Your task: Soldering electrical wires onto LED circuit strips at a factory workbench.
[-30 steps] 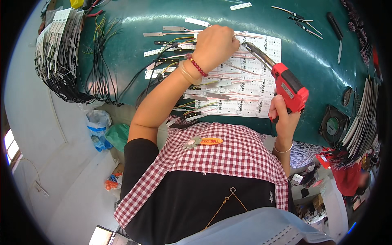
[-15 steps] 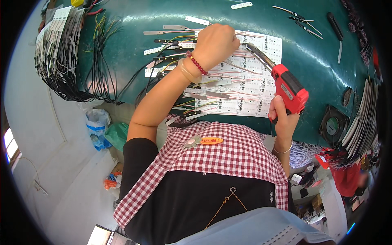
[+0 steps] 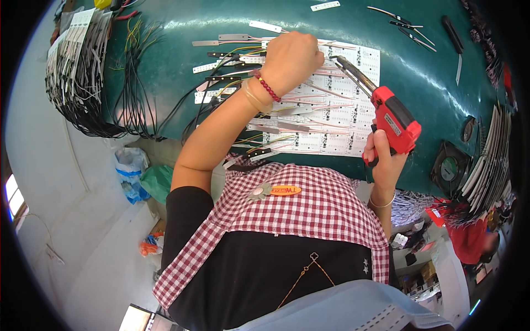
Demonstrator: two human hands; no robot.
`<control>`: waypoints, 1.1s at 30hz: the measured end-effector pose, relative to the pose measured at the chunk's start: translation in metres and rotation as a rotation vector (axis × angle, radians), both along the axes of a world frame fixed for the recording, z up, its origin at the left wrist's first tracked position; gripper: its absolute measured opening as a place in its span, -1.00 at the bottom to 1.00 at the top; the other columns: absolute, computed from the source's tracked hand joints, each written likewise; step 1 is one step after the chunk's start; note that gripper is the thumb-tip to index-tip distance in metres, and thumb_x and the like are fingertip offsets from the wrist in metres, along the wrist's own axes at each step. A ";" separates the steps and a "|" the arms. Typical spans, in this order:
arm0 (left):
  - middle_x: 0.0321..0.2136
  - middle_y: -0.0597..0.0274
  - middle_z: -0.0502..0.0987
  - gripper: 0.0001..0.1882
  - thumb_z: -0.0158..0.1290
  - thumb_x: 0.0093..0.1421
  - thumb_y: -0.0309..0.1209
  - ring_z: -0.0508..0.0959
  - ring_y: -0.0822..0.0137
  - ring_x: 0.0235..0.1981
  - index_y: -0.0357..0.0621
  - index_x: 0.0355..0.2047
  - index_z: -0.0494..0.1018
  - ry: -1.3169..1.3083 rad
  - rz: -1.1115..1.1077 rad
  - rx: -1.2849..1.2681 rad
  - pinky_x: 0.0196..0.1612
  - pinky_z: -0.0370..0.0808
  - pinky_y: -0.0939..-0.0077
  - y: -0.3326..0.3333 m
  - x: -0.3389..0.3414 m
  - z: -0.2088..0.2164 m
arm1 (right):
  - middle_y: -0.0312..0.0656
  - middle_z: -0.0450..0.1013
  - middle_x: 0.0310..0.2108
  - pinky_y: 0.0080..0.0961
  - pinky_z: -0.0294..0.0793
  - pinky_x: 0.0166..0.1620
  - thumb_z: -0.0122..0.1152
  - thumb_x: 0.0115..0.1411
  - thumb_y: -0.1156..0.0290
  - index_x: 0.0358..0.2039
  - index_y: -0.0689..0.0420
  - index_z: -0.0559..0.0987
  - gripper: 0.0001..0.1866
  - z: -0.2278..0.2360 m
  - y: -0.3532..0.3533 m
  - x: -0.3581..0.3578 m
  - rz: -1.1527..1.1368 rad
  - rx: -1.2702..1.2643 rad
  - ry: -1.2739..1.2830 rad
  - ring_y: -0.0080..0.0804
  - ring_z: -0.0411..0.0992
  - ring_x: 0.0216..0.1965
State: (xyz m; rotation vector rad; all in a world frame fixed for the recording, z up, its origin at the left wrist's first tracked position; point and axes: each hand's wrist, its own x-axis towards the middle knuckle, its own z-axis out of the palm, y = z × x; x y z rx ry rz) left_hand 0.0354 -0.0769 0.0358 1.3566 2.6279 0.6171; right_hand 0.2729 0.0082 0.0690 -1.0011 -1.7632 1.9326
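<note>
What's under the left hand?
The left hand blocks part of the white circuit-board sheet, which shows to its right. Grey strips show to its left. Hidden: whatever lies directly beneath, and anything it may be pinching.

Board sheet nr counter's near edge, mid

Wired strips across sheet's L pt., poking past its L edge. L grip over sheet's far side; solder gun, in R grip, by its R edge. Cable bundle further L; strip stack at counter's L end. Fan R, nr near edge, lead stack R of it. Knife behind fan; loose strip behind sheet.
</note>
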 end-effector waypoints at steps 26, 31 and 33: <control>-0.55 0.03 0.51 -0.83 -0.08 0.12 -0.43 0.52 0.01 -0.52 -0.23 -0.29 0.35 0.211 -0.086 0.056 -0.47 0.43 0.21 -0.001 0.001 0.000 | -0.23 0.25 -0.67 -0.66 0.16 -0.67 -0.08 0.23 0.28 -0.09 0.32 0.32 -0.63 0.008 0.001 0.027 -0.140 -0.032 0.175 -0.66 0.12 -0.76; -0.51 -0.04 0.41 -0.88 -0.13 0.12 -0.52 0.42 -0.09 -0.44 -0.24 -0.31 0.31 0.343 -0.288 0.672 -0.39 0.36 0.17 0.000 -0.005 0.032 | -0.22 0.26 -0.64 -0.65 0.18 -0.65 -0.10 0.24 0.30 -0.09 0.32 0.30 -0.64 0.007 0.000 0.037 -0.159 -0.045 0.203 -0.65 0.13 -0.74; -0.58 0.05 0.49 -0.83 -0.08 0.12 -0.44 0.51 0.00 -0.51 -0.21 -0.27 0.34 -0.102 -0.224 0.232 -0.48 0.41 0.22 -0.010 0.010 0.034 | -0.22 0.28 -0.64 -0.65 0.20 -0.65 -0.05 0.22 0.30 -0.09 0.32 0.32 -0.64 0.006 0.000 0.040 -0.178 -0.067 0.196 -0.65 0.16 -0.74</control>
